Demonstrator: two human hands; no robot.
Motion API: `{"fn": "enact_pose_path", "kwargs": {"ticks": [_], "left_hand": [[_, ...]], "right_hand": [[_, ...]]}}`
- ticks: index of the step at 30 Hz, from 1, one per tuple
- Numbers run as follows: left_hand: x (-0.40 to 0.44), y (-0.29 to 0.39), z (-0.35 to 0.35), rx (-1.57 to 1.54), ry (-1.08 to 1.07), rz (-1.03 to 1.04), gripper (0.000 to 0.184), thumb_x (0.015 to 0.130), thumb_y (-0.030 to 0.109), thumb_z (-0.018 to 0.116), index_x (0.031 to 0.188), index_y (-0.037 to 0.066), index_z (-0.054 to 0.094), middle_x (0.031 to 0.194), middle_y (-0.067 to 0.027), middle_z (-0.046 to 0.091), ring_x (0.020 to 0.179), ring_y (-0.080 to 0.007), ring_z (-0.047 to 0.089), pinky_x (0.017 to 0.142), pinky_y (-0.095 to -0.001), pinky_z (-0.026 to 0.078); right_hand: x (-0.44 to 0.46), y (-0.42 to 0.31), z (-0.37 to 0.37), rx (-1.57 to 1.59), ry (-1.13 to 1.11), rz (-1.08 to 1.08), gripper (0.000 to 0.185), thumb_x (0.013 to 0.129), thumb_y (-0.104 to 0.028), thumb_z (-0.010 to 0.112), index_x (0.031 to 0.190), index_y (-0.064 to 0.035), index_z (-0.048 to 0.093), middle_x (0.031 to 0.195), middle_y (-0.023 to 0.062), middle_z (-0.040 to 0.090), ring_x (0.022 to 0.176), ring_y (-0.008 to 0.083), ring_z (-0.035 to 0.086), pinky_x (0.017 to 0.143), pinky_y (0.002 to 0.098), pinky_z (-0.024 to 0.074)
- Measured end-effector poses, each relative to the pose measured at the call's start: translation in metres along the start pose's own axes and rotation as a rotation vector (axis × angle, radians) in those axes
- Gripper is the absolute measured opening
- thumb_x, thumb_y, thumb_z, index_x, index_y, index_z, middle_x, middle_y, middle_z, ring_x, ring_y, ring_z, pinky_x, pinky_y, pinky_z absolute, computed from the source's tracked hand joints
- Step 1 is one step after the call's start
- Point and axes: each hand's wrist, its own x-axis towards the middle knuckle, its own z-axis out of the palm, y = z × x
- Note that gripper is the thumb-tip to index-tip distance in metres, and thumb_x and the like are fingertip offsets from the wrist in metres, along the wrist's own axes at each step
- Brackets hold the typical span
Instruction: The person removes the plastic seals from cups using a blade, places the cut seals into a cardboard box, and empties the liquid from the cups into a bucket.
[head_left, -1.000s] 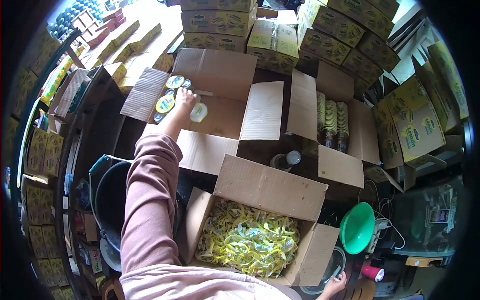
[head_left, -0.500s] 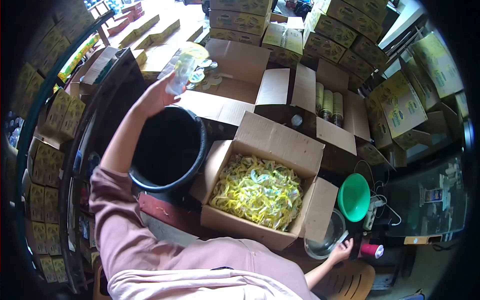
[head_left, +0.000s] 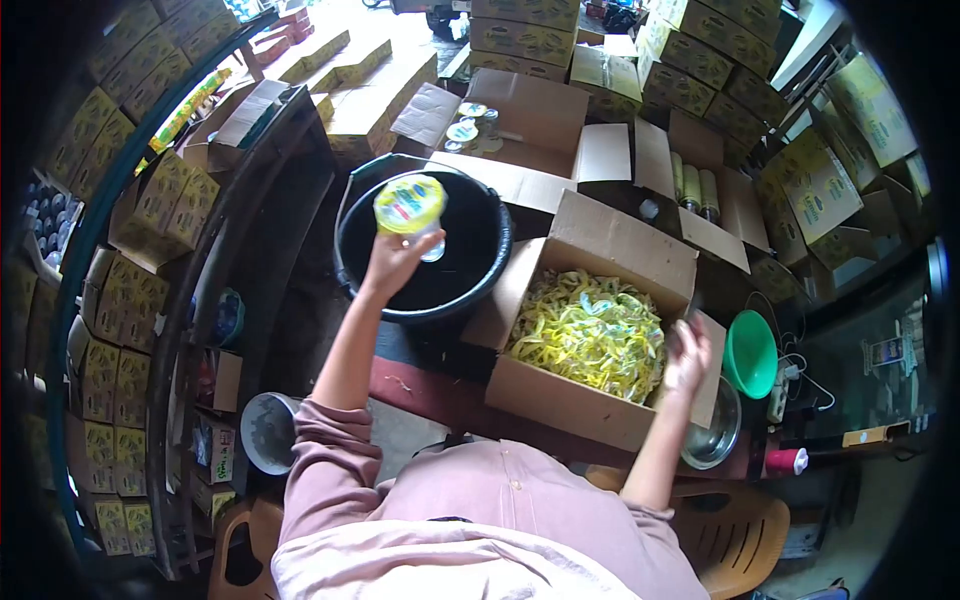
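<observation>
My left hand [head_left: 395, 262] is closed around a clear plastic cup with a yellow printed lid [head_left: 410, 203], held over the black bucket [head_left: 345, 255]. My right hand [head_left: 688, 357] is raised at the right side of the open carton [head_left: 570, 400], which is full of yellow and clear plastic strips [head_left: 590, 335]. Its fingers are curled together, and what they hold is too blurred to make out. More lidded cups [head_left: 463, 131] stand at the left inside the farther open carton [head_left: 540, 110].
A carton with stacked cups [head_left: 735, 205] stands at the back right. Near my right arm are a green bowl [head_left: 750, 353], a clear round container [head_left: 728, 430] and a red spool [head_left: 781, 461]. A grey bucket [head_left: 268, 434] is at lower left; stacked cartons [head_left: 522, 40] stand behind.
My left hand has taken a cup out of the far carton and brought it over the black bucket. My right hand has risen from the clear container to the carton of strips. The view has shifted.
</observation>
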Motion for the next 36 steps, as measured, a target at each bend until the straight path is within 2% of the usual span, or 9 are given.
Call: {"fn": "enact_pose_path", "kwargs": {"ticks": [3, 5, 8, 11, 14, 17, 19, 27, 36], "left_hand": [[-0.008, -0.005, 0.000, 0.257, -0.018, 0.098, 0.023, 0.073, 0.012, 0.070, 0.092, 0.002, 0.062, 0.087, -0.0033, 0.064, 0.082, -0.0092, 0.059, 0.074, -0.0239, 0.045], [-0.010, -0.014, -0.001, 0.172, -0.023, 0.031, 0.027, 0.073, 0.010, 0.069, 0.097, 0.002, 0.059, 0.092, -0.0040, 0.063, 0.084, -0.0103, 0.058, 0.074, -0.0243, 0.046], [-0.015, -0.037, -0.002, 0.046, 0.007, -0.010, 0.032, 0.070, 0.005, 0.069, 0.100, 0.002, 0.056, 0.095, -0.0036, 0.062, 0.086, -0.0113, 0.058, 0.077, -0.0251, 0.046], [-0.022, -0.031, -0.002, -0.053, -0.090, -0.054, 0.040, 0.066, 0.006, 0.074, 0.101, 0.002, 0.055, 0.095, -0.0037, 0.061, 0.087, -0.0093, 0.057, 0.077, -0.0250, 0.046], [-0.021, -0.027, 0.000, 0.129, -0.071, 0.007, 0.045, 0.064, 0.013, 0.078, 0.101, 0.003, 0.056, 0.096, -0.0025, 0.061, 0.087, -0.0090, 0.057, 0.077, -0.0249, 0.046], [-0.019, -0.040, -0.002, 0.140, 0.029, 0.008, 0.044, 0.064, 0.012, 0.077, 0.102, 0.003, 0.056, 0.096, -0.0024, 0.061, 0.087, -0.0097, 0.057, 0.077, -0.0250, 0.047], [-0.018, -0.030, -0.006, 0.026, -0.035, -0.048, 0.043, 0.065, 0.010, 0.076, 0.102, 0.004, 0.056, 0.096, -0.0023, 0.061, 0.087, -0.0098, 0.057, 0.078, -0.0250, 0.047], [-0.016, -0.038, -0.012, -0.004, -0.135, -0.080, 0.059, 0.062, 0.007, 0.073, 0.114, 0.005, 0.046, 0.100, -0.0036, 0.056, 0.091, -0.0113, 0.055, 0.080, -0.0256, 0.046], [-0.017, -0.023, -0.011, 0.028, -0.119, -0.130, 0.063, 0.062, 0.010, 0.075, 0.117, 0.005, 0.044, 0.105, -0.0049, 0.054, 0.097, -0.0132, 0.053, 0.084, -0.0271, 0.043]], "right_hand": [[-0.042, 0.015, 0.100, -0.123, -0.242, 0.015, 0.031, 0.076, 0.003, 0.061, 0.106, -0.0013, 0.056, 0.094, 0.0052, 0.060, 0.080, 0.0102, 0.057, 0.072, 0.0212, 0.0467], [-0.058, 0.024, 0.147, -0.201, -0.399, -0.058, 0.028, 0.076, 0.002, 0.061, 0.104, -0.0004, 0.057, 0.093, 0.0059, 0.061, 0.079, 0.0101, 0.058, 0.072, 0.0218, 0.0468], [-0.080, 0.015, 0.197, -0.361, -0.539, -0.114, 0.031, 0.078, 0.004, 0.059, 0.107, -0.0038, 0.058, 0.085, 0.0031, 0.061, 0.070, 0.0084, 0.057, 0.062, 0.0197, 0.0467], [-0.084, 0.007, 0.232, -0.552, -0.680, -0.467, 0.030, 0.075, 0.005, 0.060, 0.103, -0.0053, 0.061, 0.077, 0.0032, 0.061, 0.063, 0.0067, 0.055, 0.057, 0.0194, 0.0451], [-0.088, -0.009, 0.258, -0.641, -0.770, -0.552, 0.032, 0.072, 0.004, 0.061, 0.102, -0.0075, 0.063, 0.075, 0.0075, 0.062, 0.065, 0.0133, 0.059, 0.059, 0.0249, 0.0473], [-0.089, -0.006, 0.279, -0.678, -0.841, -0.669, 0.027, 0.072, 0.004, 0.059, 0.097, -0.0041, 0.063, 0.076, 0.0122, 0.061, 0.066, 0.0216, 0.060, 0.060, 0.0290, 0.0483], [-0.087, -0.004, 0.286, -0.706, -0.962, -0.743, 0.023, 0.073, 0.003, 0.058, 0.094, -0.0040, 0.063, 0.078, 0.0129, 0.060, 0.068, 0.0277, 0.060, 0.061, 0.0326, 0.0491], [-0.059, 0.002, 0.313, -0.768, -1.354, -0.968, 0.025, 0.071, 0.001, 0.057, 0.091, -0.0114, 0.066, 0.079, 0.0085, 0.059, 0.073, 0.0267, 0.059, 0.066, 0.0351, 0.0490], [-0.058, 0.015, 0.316, -0.780, -1.414, -0.920, 0.033, 0.072, 0.003, 0.058, 0.098, -0.0146, 0.064, 0.080, 0.0098, 0.059, 0.070, 0.0252, 0.060, 0.063, 0.0328, 0.0497]]}}
